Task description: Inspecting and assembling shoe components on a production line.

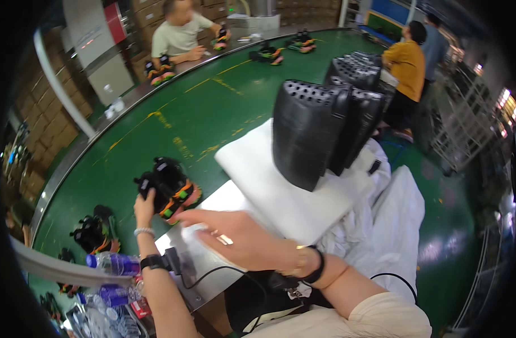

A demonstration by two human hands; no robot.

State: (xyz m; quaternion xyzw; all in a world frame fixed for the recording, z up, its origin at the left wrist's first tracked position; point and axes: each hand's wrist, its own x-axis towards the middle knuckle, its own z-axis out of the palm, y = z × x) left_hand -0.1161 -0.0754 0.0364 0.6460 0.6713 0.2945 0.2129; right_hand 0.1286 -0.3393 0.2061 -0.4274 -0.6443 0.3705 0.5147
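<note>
A pair of black shoes [169,185] with orange and green trim and pinkish soles stands at the near edge of the green surface. My left hand [144,207] grips the near-left shoe, thumb raised against its black upper. Just to the right, my right hand [235,239] has its fingers stretched toward the orange-green sole edge. Whether the fingertips touch it, I cannot tell. Small bright patches show by its fingers, too unclear to name. Under the hands lies a pale metal tabletop [210,276]. I wear a dark band [155,262] with a cable on the left wrist.
Tall black shells with perforated tops [308,129] stand on white padding [252,152], with a white cloth [387,208] beside it. More shoes [94,232] and purple-labelled bottles [114,263] are at left. Across the green surface [173,124] sits a person [182,34]; others stand back right.
</note>
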